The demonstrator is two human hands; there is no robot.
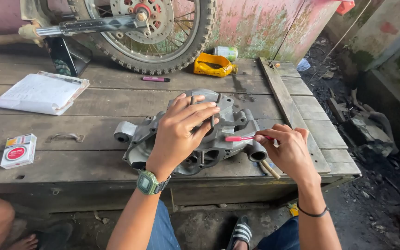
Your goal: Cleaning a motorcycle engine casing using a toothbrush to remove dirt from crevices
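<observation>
Left hand [179, 134] flat on grey engine casing [228, 134] at desk [93, 106] centre, fingers spread. Right hand [289, 150] at 3 o'clock, fingers pinched on pink brush [239, 138], tip touching casing.

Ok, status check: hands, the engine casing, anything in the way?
Left hand flat on grey engine casing. Right hand holding pink brush at casing's right side. Nothing blocking on the wooden bench.
</observation>
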